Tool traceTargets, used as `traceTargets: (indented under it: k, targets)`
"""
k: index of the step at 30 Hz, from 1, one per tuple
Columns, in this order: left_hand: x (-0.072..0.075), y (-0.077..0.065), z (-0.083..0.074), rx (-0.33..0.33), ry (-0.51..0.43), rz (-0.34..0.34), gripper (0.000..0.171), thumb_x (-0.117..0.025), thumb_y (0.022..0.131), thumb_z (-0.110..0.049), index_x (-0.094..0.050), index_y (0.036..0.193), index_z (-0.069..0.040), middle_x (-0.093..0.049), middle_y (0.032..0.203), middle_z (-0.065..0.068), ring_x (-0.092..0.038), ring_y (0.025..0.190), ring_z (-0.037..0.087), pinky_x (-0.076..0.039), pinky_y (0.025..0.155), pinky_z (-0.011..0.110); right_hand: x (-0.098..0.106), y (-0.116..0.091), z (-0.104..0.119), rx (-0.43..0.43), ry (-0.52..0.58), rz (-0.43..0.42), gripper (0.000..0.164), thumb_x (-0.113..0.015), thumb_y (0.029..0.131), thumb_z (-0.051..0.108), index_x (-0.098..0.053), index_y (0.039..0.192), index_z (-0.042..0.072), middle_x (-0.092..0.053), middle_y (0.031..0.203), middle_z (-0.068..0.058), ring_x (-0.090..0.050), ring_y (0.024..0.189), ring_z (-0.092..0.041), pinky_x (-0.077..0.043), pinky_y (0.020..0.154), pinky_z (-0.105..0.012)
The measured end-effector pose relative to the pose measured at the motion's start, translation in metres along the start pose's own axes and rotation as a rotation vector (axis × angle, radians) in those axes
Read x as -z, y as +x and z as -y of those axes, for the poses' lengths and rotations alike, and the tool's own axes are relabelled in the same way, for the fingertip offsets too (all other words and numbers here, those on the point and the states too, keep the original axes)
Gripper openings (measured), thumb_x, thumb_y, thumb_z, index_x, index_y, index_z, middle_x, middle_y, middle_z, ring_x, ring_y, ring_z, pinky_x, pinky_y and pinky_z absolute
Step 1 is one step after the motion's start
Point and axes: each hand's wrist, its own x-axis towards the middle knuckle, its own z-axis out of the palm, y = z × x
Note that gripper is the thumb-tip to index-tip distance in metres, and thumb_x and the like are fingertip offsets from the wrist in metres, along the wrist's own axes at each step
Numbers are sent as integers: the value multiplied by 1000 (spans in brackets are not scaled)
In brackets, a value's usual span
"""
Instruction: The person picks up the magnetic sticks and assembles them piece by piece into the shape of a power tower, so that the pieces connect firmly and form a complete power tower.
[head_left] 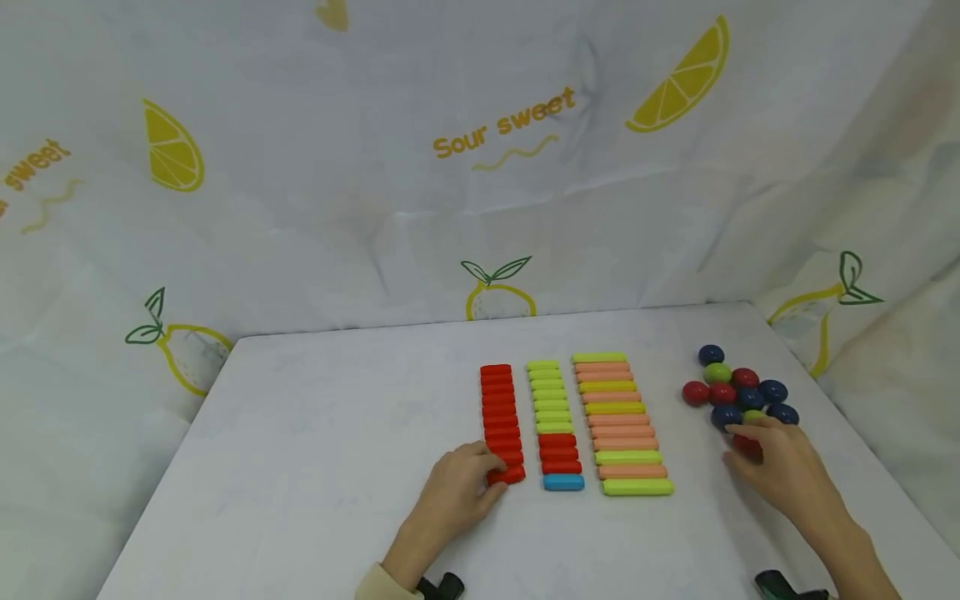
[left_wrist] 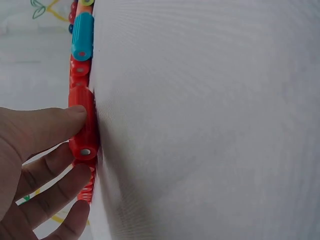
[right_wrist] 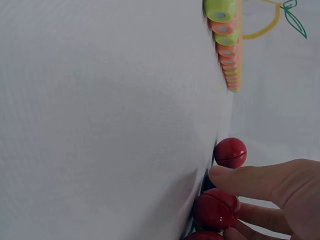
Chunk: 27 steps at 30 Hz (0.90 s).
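My left hand [head_left: 459,487] is at the front end of a column of red sticks [head_left: 498,400]. In the left wrist view the thumb lies on the nearest red stick [left_wrist: 84,122], fingers behind it, pinching it. My right hand [head_left: 780,467] reaches over the front of a cluster of balls, its thumb and fingers spread around a red ball [head_left: 747,447]. In the right wrist view the thumb is nearly straight beside that red ball [right_wrist: 216,209], and another red ball [right_wrist: 230,152] sits past the thumb. The fingers partly hide several balls.
Right of the red column stands a column of green and red sticks [head_left: 553,398] with a blue stick [head_left: 563,482] in front. A column of longer orange, yellow and green sticks [head_left: 622,432] follows. Blue balls [head_left: 772,391] and a green ball [head_left: 717,373] lie farther right. A lemon-print cloth [head_left: 337,208] hangs behind.
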Motion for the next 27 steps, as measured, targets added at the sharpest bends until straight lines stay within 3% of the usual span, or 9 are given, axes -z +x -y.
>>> traceTargets:
  k: [7, 11, 14, 20, 24, 27]
  targets:
    - [9, -11, -2, 67, -83, 148, 9, -82, 82, -13, -76, 89, -14, -61, 74, -9, -45, 65, -1, -42, 62, 15, -1, 0, 0, 21, -17, 41, 34, -83, 73, -6, -72, 105, -13, -64, 98, -32, -58, 84, -40, -56, 76, -55]
    - [12, -17, -4, 70, -95, 206, 17, -83, 82, -16, -77, 98, -14, -69, 83, -9, -52, 73, 0, -49, 69, 17, 0, -2, 3, 36, -13, 27, 33, -83, 73, -4, -73, 103, -13, -65, 91, -26, -55, 78, -31, -54, 67, -46]
    - [11, -18, -5, 47, -69, 212, 22, -84, 83, -19, -79, 104, -12, -73, 90, -8, -55, 78, 0, -52, 73, 18, 2, -6, 9, 51, 4, -30, 36, -85, 72, 0, -73, 103, -13, -66, 90, -26, -56, 75, -29, -55, 63, -43]
    - [7, -19, -6, 29, -76, 187, 15, -83, 85, -16, -80, 99, -12, -72, 87, -8, -54, 76, -1, -51, 71, 16, 6, -21, 37, 114, 135, -120, 44, -89, 71, 5, -73, 110, -9, -70, 101, -29, -70, 77, -33, -62, 65, -44]
    - [10, -22, -8, 23, -103, 182, 15, -83, 85, -17, -80, 100, -13, -73, 87, -9, -54, 75, -2, -51, 72, 15, 7, -31, 65, 160, 240, -77, 47, -90, 72, 6, -74, 115, -5, -74, 102, -21, -74, 82, -30, -62, 65, -36]
    - [14, -24, -10, 15, -134, 166, 16, -83, 86, -17, -80, 100, -13, -72, 88, -9, -53, 75, -3, -51, 72, 14, 5, -38, 88, 188, 315, 8, 46, -90, 73, 9, -75, 116, 0, -75, 103, -14, -74, 86, -24, -63, 69, -32]
